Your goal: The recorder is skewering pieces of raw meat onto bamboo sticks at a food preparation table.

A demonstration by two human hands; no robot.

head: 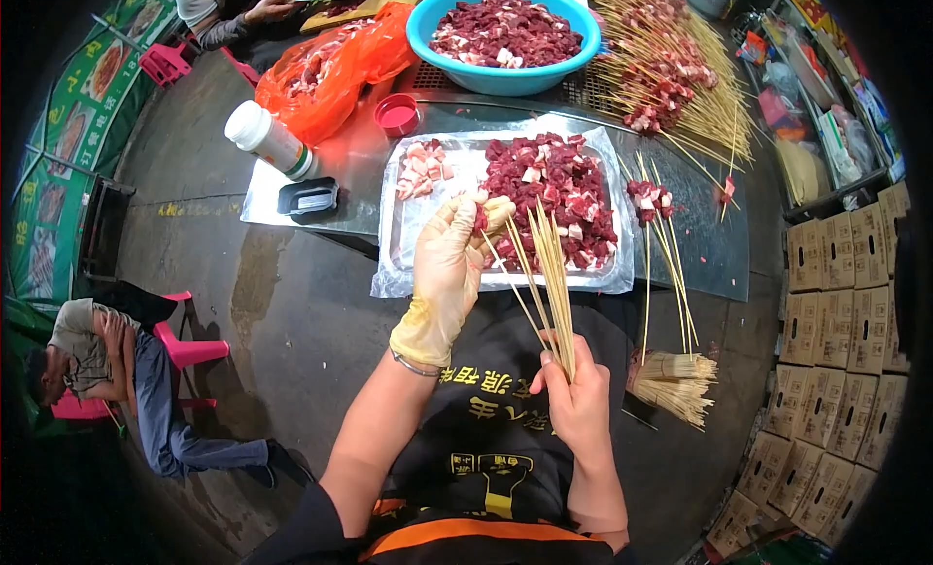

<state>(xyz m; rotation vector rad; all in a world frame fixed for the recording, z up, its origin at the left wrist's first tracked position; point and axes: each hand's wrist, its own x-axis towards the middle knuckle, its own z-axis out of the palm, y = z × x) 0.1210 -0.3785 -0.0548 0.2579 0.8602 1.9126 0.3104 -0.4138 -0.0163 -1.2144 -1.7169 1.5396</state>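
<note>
My left hand (453,248), in a pale disposable glove, pinches a small piece of red meat (480,219) between thumb and fingers. One bamboo skewer points its tip at that piece. My bare right hand (572,390) grips a bundle of bamboo skewers (552,273) fanned upward. Behind both hands lies a metal tray (419,248) lined with clear plastic. It holds a large heap of diced red meat (550,190) and, at its left, a small pile of pale fat cubes (424,168). Right of the tray rest several skewers threaded with meat (649,199).
A blue basin (503,73) of diced meat stands behind the tray, beside piled meat skewers (670,62). An orange-red plastic bag (335,77), a white bottle (266,139) and a red lid (397,115) are leftward. Bundled skewers (674,386) jut out at right. A co-worker's hand (271,8) holds a cleaver.
</note>
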